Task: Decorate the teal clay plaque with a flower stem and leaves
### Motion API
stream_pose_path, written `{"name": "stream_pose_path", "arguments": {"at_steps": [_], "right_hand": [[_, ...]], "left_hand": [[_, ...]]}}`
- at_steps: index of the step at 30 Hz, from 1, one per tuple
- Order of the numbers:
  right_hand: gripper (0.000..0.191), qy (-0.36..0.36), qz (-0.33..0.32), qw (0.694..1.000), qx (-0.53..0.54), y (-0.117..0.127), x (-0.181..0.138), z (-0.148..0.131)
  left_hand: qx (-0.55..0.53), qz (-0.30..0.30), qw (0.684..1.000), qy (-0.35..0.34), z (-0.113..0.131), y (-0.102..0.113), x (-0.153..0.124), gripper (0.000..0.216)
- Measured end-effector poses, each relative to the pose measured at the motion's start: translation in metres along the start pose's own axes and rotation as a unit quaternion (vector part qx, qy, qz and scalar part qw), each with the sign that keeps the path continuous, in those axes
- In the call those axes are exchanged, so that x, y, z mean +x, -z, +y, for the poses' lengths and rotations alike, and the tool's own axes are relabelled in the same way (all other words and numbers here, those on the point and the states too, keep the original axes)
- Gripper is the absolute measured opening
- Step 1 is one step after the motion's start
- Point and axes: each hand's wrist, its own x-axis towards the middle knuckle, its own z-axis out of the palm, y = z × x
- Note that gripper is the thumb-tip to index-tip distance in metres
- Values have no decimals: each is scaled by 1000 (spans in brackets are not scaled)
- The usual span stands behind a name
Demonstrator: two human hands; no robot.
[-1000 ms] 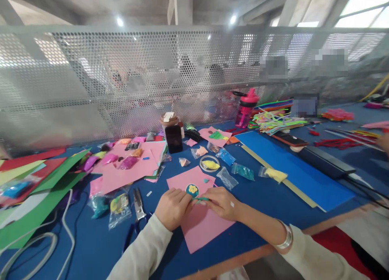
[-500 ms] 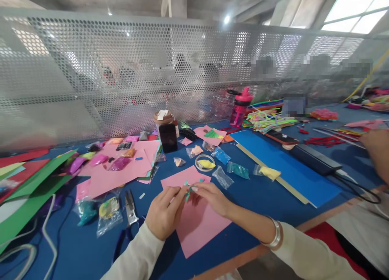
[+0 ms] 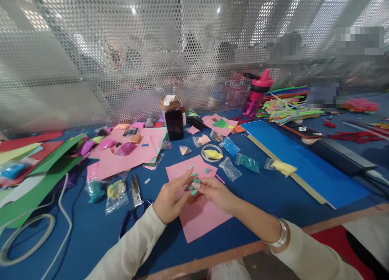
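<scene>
My left hand (image 3: pixel 172 198) and my right hand (image 3: pixel 217 194) meet at the fingertips above a pink paper sheet (image 3: pixel 204 219). Both are closed in a pinch; several teal tips show there, and I cannot tell nails from clay. Whatever lies between the fingers is hidden. Just beyond my right fingers, a small teal piece (image 3: pixel 207 170) rests on the sheet, with a thin pink stick (image 3: pixel 220 178) beside it. Left of my left hand lie scissors (image 3: pixel 136 193) with dark blue handles. A roll of tape (image 3: pixel 204 153) surrounds a yellow clay packet (image 3: pixel 214 154) behind the sheet.
Clay bags, including a teal one (image 3: pixel 247 162), lie around the sheet. Behind stand a lidded cup (image 3: pixel 170 103), a black phone (image 3: pixel 174 126) and a pink bottle (image 3: pixel 257 94). Blue board (image 3: pixel 304 162) lies right, coloured paper (image 3: pixel 45 191) and white cable (image 3: pixel 65 227) left. Mesh partition (image 3: pixel 146 61) backs the table.
The view has tilted downward. My hands stay together over the pink sheet with the fingers shifted, and the pink stick now shows. Another person's hand at the right edge is out of view.
</scene>
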Motion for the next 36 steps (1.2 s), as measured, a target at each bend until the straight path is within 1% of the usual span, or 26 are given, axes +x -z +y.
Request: {"name": "stream_pose_path", "arguments": {"at_steps": [3, 5, 11, 14, 17, 19, 21, 23, 25, 27, 33, 35, 36], "right_hand": [[45, -30, -37, 999, -15, 3, 0, -3], [50, -34, -42, 998, -34, 3, -1, -6], [46, 3, 15, 996, -87, 1, -6, -7], [44, 22, 26, 995, -97, 0, -7, -8], [39, 42, 38, 993, -103, 1, -7, -10], [38, 51, 40, 993, -100, 2, -8, -12], [42, 50, 30, 994, -92, 4, -8, -13], [45, 38, 4, 995, -94, 4, -8, -14], [40, 30, -29, 994, -105, 3, -9, -13], [37, 34, -46, 991, -122, 2, -9, -12], [37, 41, -9, 988, -147, 5, -6, -5], [35, 43, 11, 985, -165, 6, -5, -3], [33, 45, 21, 983, -176, 6, -5, -2]], "left_hand": [[-34, -11, 999, 24, 2, 2, 2, 31], [-36, -1, 999, 29, 3, 3, 3, 24], [-31, 53, 996, 63, 12, 4, 3, 13], [-13, 106, 989, 99, 9, 8, 3, 11], [5, 171, 976, 133, 1, 15, 4, 13], [12, 207, 967, 147, -5, 18, 4, 13], [9, 227, 963, 146, -7, 18, 4, 13], [-6, 217, 967, 131, -6, 15, 5, 14], [-27, 179, 977, 112, -3, 10, 5, 16], [-45, 137, 985, 95, 0, 5, 5, 25], [-87, 30, 995, 31, 7, 5, 4, 38], [-122, 4, 992, 28, 10, 6, 4, 39], [-148, 1, 988, 42, 11, 7, 3, 35]]}}
